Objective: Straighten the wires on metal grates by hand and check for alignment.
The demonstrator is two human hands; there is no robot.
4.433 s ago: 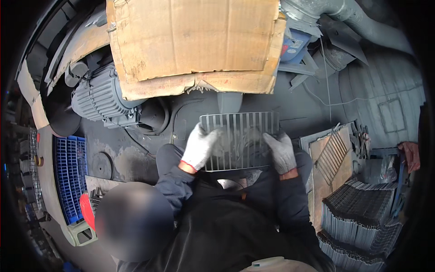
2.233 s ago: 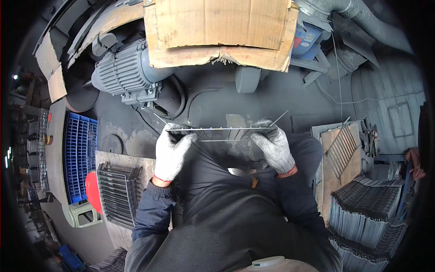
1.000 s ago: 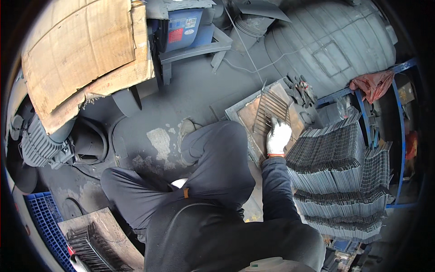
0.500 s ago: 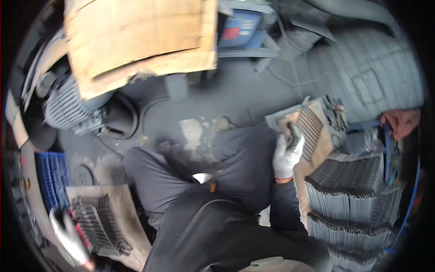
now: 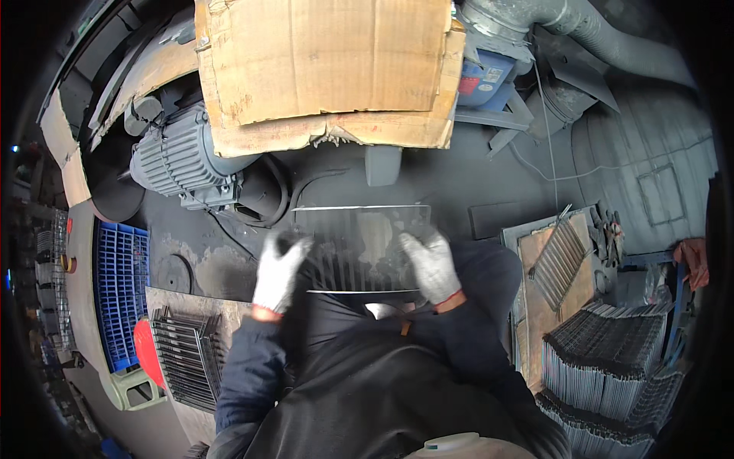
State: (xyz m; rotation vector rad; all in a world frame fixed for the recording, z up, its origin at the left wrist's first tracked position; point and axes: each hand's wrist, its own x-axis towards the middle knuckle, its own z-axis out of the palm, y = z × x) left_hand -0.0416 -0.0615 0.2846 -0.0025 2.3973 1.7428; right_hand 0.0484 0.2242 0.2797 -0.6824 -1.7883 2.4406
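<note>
Between the person's left hand [image 5: 277, 268] and right hand [image 5: 433, 268] is a rack [image 5: 361, 264]. Straight beyond it I see a cardboard sheet [image 5: 329, 65], with a motor [image 5: 181, 157] to its left and a hose [image 5: 619, 47] to its right. Out on the person's left, piled racks [image 5: 186, 356] lie on a board [image 5: 229, 310], a crate [image 5: 122, 294] farther left. Over on the right, a single rack [image 5: 560, 264] lies on another board [image 5: 532, 344]; stacked racks [image 5: 604, 340] stand just behind that, with a drum [image 5: 646, 176] farther ahead.
</note>
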